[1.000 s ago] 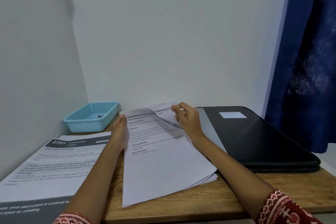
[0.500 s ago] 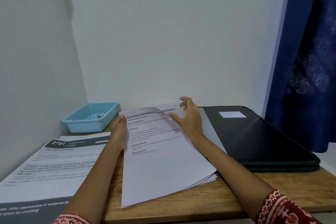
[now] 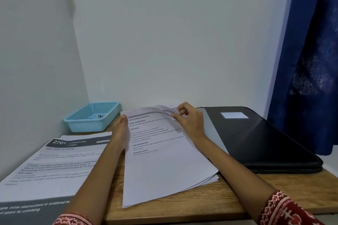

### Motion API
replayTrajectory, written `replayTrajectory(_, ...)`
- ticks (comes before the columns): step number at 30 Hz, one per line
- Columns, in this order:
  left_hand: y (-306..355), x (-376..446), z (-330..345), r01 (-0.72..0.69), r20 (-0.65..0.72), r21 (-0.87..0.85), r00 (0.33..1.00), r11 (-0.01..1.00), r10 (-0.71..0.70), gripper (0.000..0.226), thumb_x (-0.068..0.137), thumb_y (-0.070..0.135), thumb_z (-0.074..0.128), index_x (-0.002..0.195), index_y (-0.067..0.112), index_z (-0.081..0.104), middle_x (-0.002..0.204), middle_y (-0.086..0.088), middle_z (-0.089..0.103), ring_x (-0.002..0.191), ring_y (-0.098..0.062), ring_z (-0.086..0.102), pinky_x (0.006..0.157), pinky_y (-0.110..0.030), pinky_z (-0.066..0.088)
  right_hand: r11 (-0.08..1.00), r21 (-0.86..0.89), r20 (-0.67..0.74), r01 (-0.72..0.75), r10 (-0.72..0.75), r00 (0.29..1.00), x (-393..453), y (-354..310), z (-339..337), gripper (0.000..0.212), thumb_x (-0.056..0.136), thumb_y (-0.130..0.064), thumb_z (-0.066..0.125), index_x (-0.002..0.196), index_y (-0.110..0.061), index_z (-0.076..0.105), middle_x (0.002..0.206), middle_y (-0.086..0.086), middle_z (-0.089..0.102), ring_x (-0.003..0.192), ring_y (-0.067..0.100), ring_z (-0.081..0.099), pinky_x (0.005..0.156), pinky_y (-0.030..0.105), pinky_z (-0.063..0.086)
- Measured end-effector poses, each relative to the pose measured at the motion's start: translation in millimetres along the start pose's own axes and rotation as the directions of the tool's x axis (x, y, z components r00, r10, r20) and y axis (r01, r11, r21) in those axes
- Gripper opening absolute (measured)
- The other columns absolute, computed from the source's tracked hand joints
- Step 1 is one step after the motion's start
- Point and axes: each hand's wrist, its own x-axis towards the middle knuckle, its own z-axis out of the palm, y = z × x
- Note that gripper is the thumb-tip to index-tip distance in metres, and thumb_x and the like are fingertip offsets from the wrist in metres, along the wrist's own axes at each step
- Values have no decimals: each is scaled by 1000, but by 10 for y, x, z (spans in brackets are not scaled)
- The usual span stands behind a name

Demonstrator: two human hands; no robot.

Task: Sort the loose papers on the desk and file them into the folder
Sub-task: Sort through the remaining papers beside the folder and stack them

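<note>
At a wooden table (image 3: 237, 193), a person's right hand (image 3: 190, 122) pinches the top corner of a paper stack (image 3: 164, 162) beside the closed black folder (image 3: 259, 139) while the left hand (image 3: 121, 133) steadies its edge, fingers flat; peeling one sheet slowly would avoid lifting two.

basket (image 3: 91, 117) left, papers (image 3: 164, 160) centre, folder (image 3: 265, 142) right

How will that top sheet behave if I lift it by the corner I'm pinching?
The top sheet will probably flop: it already arches where the right hand pinches its far corner. It looks light, and may slide off the stack, whose lower edges are fanned. The left hand at the far left corner should steady it.
</note>
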Motion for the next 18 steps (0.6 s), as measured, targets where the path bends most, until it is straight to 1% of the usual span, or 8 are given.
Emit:
replayTrajectory(2, 9, -24, 17, -19, -12, 15, 1000, 1000, 19, 29, 102, 35, 29, 109, 16, 51, 90, 1, 59, 79, -12, 55, 75, -31, 42, 994, 113, 30, -7, 4, 1000, -16, -68, -14, 19, 76, -21, 78, 75, -14, 60, 55, -18, 55, 56, -1, 55, 59, 14, 42)
replayTrajectory(5, 24, -47, 47, -35, -26, 35, 999, 999, 36, 30, 102, 33, 28, 113, 15, 50, 96, -1, 57, 86, -15, 53, 78, -31, 40, 952, 301, 82, -47, 23, 996, -56, -184, -47, 24, 90, -32, 56, 80, -11, 61, 41, -11, 53, 43, 1, 52, 56, 19, 42)
replayTrajectory(7, 26, -42, 45, -29, -24, 27, 999, 999, 30, 33, 102, 34, 29, 118, 13, 50, 104, -3, 55, 94, -17, 51, 80, -31, 39, 946, 316, 79, -77, 55, 995, -63, -175, -48, 28, 97, -28, 48, 82, -9, 63, 40, -7, 53, 41, 2, 52, 59, 24, 45)
replayTrajectory(9, 21, -26, 38, -27, -19, 9, 999, 1000, 27, 37, 102, 34, 30, 123, 11, 50, 110, -5, 56, 98, -19, 51, 84, -31, 39, 975, 206, 15, -84, 83, 996, -52, -121, -41, 30, 97, -32, 51, 79, -11, 63, 42, -7, 50, 40, 4, 46, 55, 27, 42)
replayTrajectory(12, 16, 3, 34, -12, -17, -22, 1000, 1000, 12, 37, 102, 34, 31, 124, 10, 51, 112, -5, 57, 100, -18, 51, 87, -31, 39, 991, 15, -32, -134, 135, 990, -20, -71, -45, 32, 82, -47, 67, 94, -18, 60, 62, -15, 56, 58, 1, 49, 55, 22, 36)
replayTrajectory(15, 16, 10, 31, 4, -15, -38, 1000, 999, -5, 36, 101, 34, 32, 123, 11, 51, 109, -4, 57, 101, -19, 52, 88, -32, 40, 987, -43, -9, -154, 154, 988, 1, -27, -47, 74, 67, -51, 78, 127, -23, 45, 107, -14, 51, 98, 6, 47, 75, 23, 40)
replayTrajectory(16, 15, 12, 24, 10, -10, -48, 1000, 999, -11, 35, 101, 34, 33, 121, 11, 51, 110, -4, 58, 99, -18, 53, 87, -32, 40, 987, -39, 0, -159, 159, 987, 8, -18, -38, 78, 67, -50, 79, 130, -22, 43, 109, -12, 50, 102, 8, 47, 78, 26, 40)
replayTrajectory(18, 11, 21, 13, 14, -6, -53, 1000, 999, -14, 36, 101, 34, 33, 122, 10, 51, 115, -6, 58, 99, -18, 53, 88, -32, 41, 988, -29, -6, -155, 155, 988, 20, -4, -23, 67, 70, -43, 79, 125, -21, 47, 98, -9, 56, 93, 14, 53, 77, 29, 44)
